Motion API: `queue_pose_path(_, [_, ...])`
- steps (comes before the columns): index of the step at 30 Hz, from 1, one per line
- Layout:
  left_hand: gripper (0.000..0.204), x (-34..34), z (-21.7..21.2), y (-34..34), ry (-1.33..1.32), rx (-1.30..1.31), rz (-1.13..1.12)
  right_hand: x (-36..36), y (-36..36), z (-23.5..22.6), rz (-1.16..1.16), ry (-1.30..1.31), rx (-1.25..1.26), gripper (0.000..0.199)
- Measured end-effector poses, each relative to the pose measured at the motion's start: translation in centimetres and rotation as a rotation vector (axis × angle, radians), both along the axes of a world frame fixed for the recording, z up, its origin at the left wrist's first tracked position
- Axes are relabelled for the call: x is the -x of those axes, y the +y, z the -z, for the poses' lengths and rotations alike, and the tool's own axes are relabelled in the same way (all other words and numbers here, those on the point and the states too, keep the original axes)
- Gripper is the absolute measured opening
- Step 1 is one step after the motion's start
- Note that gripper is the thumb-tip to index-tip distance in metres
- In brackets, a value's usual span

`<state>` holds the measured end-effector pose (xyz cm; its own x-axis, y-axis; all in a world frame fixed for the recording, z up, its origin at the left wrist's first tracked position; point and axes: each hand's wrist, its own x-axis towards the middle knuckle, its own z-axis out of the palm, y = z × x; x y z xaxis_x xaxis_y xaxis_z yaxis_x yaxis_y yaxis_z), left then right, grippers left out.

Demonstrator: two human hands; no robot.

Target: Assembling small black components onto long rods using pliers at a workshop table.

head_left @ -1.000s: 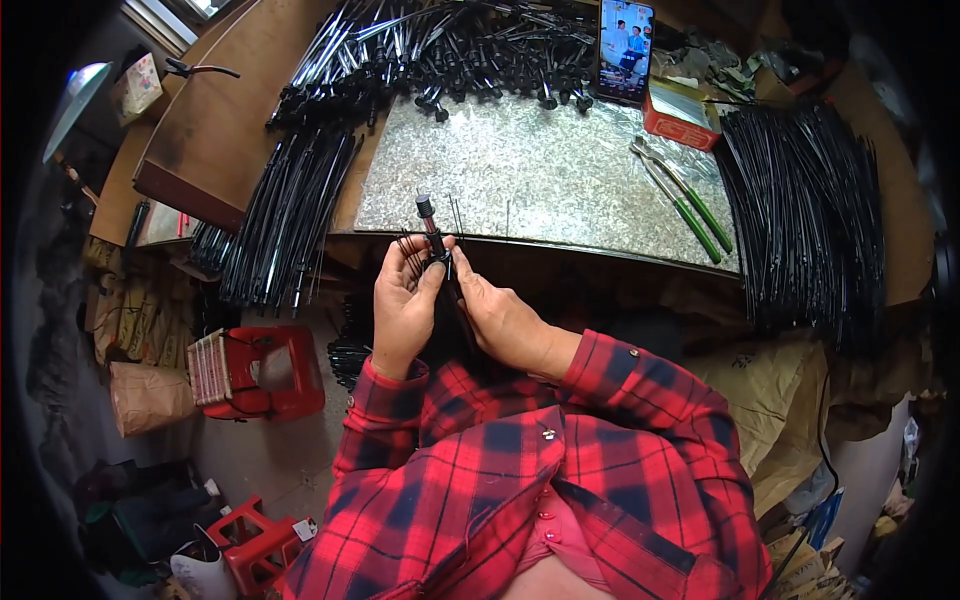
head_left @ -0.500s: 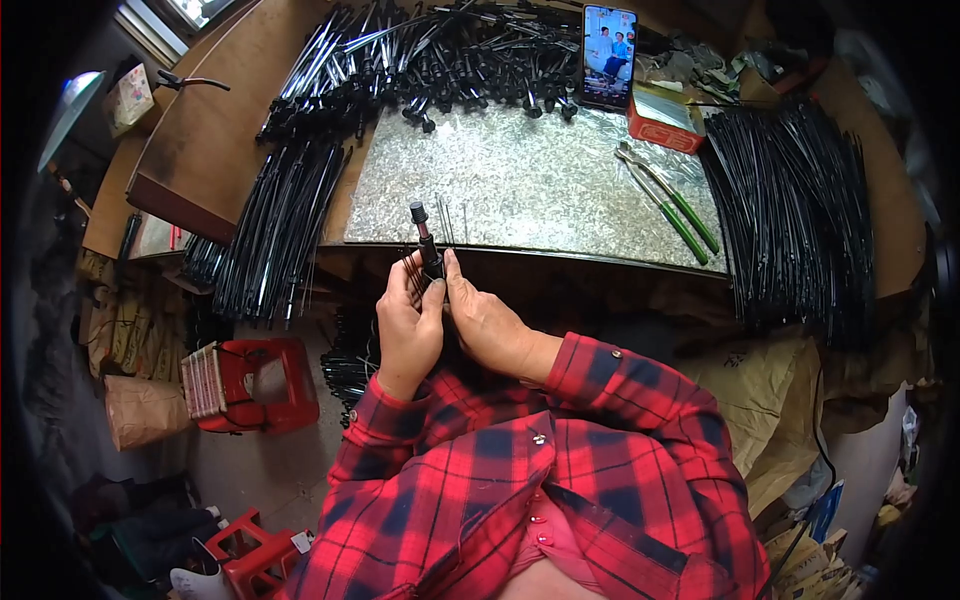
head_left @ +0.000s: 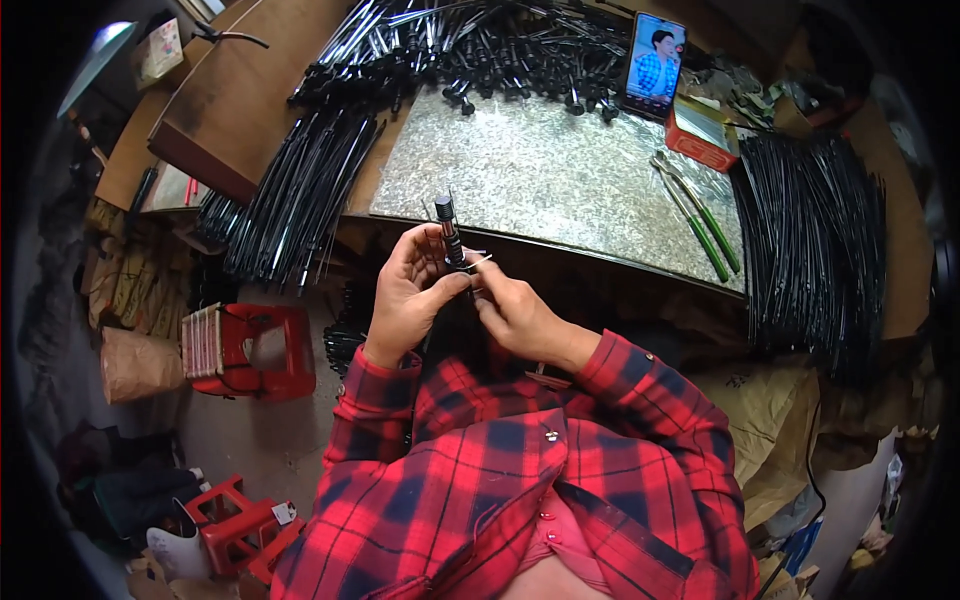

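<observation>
1. My left hand (head_left: 408,295) is wrapped around a black rod assembly (head_left: 447,232), fingers curled on its shaft and the thumb pressed in from the side.
2. The rod assembly stands nearly upright between my two hands, its threaded, ringed top poking above my fingers, just in front of the near edge of the metal-topped bench (head_left: 560,180).
3. My right hand (head_left: 512,310) pinches at the lower part of the same rod, fingertips meeting my left thumb; a thin silvery wire end shows there, though I cannot tell exactly what it is.
4. A heap of black rods (head_left: 470,50) lies along the far side of the bench, with another bundle (head_left: 300,195) hanging off its left end.
5. A stack of black rods (head_left: 815,230) lies on the right, and green-handled pliers (head_left: 700,215) rest just left of it.
6. A phone (head_left: 655,50) leans upright at the back, beside a red box (head_left: 703,135).
7. A red stool (head_left: 255,350) stands on the floor to my left.
</observation>
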<state>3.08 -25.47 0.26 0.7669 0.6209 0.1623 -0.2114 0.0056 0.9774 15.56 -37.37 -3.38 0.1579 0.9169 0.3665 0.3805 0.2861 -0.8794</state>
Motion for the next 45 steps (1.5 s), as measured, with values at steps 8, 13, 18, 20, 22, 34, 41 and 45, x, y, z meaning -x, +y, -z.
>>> queue_pose_path(8, [0.041, 0.2, 1.0, 0.9, 0.006, 0.093, 0.062, -0.1, 0.4, -0.4, 0.053, 0.133, 0.054, 0.015])
queue_pose_path(13, [0.038, 0.6, 1.8, 1.8, 0.011, 0.165, 0.097, -0.3, 0.5, -0.2, 0.076, 0.186, 0.13, 0.016])
queue_pose_path(18, [0.036, 0.6, 0.8, 1.8, 0.127, 0.036, 0.172, -0.4, 0.8, -0.1, 0.109, 0.189, 0.174, 0.02])
queue_pose_path(20, [0.033, 0.4, 1.0, 1.8, 0.111, 0.026, 0.176, -0.4, 0.9, 0.5, 0.111, 0.18, 0.13, 0.023])
queue_pose_path(22, [0.031, 0.3, 1.0, 1.6, 0.098, 0.014, 0.18, -0.5, 1.0, 0.9, 0.11, 0.202, 0.135, 0.024])
queue_pose_path(34, [0.025, -0.1, 0.9, 1.2, 0.121, -0.088, 0.107, -0.1, 0.7, 0.7, 0.111, 0.113, 0.05, 0.017])
queue_pose_path(41, [0.025, -0.4, 1.3, 0.7, 0.11, -0.051, 0.15, -0.1, 0.5, 0.2, 0.149, 0.098, 0.017, 0.017])
queue_pose_path(45, [0.025, -0.6, 1.5, 0.5, 0.1, -0.163, 0.127, -0.3, 0.7, 0.9, 0.155, 0.217, 0.13, 0.02])
